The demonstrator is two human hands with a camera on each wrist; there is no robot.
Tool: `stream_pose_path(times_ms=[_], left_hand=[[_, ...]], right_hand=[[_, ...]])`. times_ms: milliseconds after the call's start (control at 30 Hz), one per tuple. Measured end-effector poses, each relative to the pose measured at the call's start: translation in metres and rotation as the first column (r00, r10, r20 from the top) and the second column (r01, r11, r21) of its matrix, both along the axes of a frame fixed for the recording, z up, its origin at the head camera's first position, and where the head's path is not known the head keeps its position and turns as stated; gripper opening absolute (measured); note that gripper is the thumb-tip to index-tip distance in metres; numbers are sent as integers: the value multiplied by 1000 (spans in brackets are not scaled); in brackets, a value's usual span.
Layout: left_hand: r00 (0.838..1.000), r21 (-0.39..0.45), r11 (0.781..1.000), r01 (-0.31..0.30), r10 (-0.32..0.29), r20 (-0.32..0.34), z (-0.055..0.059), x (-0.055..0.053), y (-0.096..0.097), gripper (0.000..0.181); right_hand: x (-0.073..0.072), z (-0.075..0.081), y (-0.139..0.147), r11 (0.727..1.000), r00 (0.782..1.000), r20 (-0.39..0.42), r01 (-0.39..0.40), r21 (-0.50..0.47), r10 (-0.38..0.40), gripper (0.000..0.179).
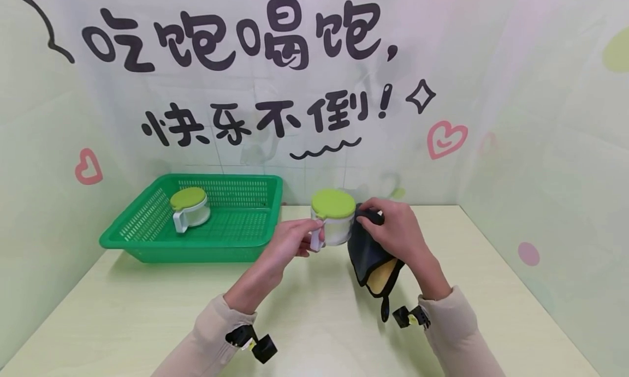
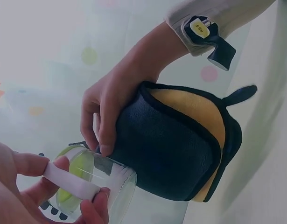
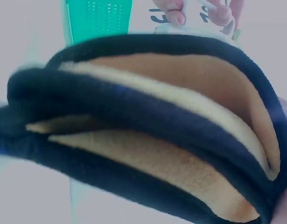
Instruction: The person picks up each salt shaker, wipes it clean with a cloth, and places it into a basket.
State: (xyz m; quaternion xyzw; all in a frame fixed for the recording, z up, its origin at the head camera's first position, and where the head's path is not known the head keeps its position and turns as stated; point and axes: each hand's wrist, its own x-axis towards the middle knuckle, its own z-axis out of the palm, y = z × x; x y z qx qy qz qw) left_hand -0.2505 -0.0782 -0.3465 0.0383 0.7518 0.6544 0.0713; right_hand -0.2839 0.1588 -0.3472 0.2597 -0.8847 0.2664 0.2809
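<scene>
My left hand (image 1: 287, 241) pinches the white handle (image 2: 71, 181) of a clear jar (image 1: 336, 232) with a lime-green lid (image 1: 334, 202), held up over the table. In the head view the jar is upright. At its right side my right hand (image 1: 399, 231) grips a folded dark cloth (image 1: 366, 251) with black edging, a tan-yellow lining and a hanging loop (image 1: 385, 309). The cloth's upper end is against or right beside the jar wall. Its open folds, showing the lining (image 3: 180, 77), fill the right wrist view.
A green plastic basket (image 1: 191, 252) stands at the back left of the pale table (image 1: 314, 322). Inside it sits another jar (image 1: 199, 214) with the same green lid and white handle. A printed curtain (image 1: 275, 131) hangs behind the table and along both sides.
</scene>
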Motion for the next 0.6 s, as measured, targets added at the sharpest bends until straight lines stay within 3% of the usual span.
stream_pose_path(times_ms=[300, 600], left_hand=[[999, 56, 998, -35, 34, 15, 1, 0, -1, 33], [999, 49, 998, 37, -36, -17, 4, 0, -3, 31]], right_hand=[[6, 5, -3, 995, 995, 24, -94, -16, 94, 15], [3, 5, 2, 998, 998, 5, -62, -20, 62, 13]])
